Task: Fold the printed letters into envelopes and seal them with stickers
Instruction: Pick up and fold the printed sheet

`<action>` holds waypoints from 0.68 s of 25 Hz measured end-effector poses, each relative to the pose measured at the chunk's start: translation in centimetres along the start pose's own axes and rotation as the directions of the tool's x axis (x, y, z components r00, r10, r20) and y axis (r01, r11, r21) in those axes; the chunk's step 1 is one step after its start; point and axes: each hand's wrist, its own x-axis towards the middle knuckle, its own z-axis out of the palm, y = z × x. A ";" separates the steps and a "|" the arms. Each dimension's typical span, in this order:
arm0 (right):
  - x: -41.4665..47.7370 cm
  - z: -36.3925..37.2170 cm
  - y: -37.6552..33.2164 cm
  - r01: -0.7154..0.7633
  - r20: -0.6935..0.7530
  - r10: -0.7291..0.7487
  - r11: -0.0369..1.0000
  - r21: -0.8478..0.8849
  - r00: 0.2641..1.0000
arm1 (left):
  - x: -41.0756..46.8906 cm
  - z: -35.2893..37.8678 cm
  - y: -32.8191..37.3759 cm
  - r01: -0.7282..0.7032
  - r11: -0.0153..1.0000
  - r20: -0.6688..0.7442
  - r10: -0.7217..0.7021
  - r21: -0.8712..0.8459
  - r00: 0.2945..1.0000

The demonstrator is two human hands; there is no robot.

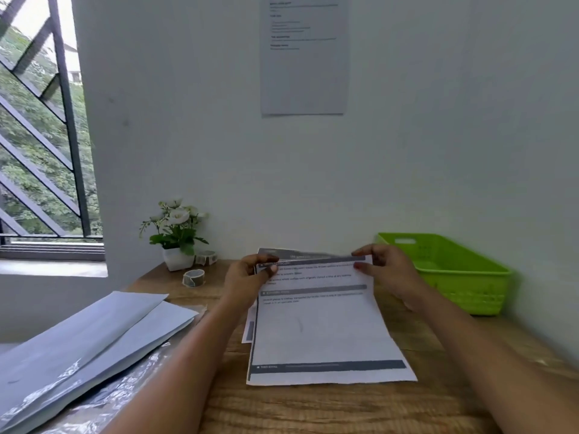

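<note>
A printed letter [319,327] lies on top of a small stack of letters in the middle of the wooden table [313,408]. Its far edge is lifted and curled toward me. My left hand [247,277] pinches the far left corner of that sheet. My right hand [387,270] pinches the far right corner. White envelopes [94,333] lie in a loose pile on clear plastic wrap at the near left. Two sticker rolls sit by the plant: one [193,277] on the table in front, the other [206,257] closer to the wall.
A green plastic basket [451,270] stands against the wall at the right. A small white pot with white flowers [175,236] sits at the back left. A printed sheet [304,54] hangs on the wall ahead. A barred window is at the left.
</note>
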 end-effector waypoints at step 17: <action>-2.6 0.0 1.0 -0.044 0.025 0.038 0.949 0.313 0.999 | -3.2 0.0 1.9 0.007 0.999 0.011 -0.007 -0.033 1.000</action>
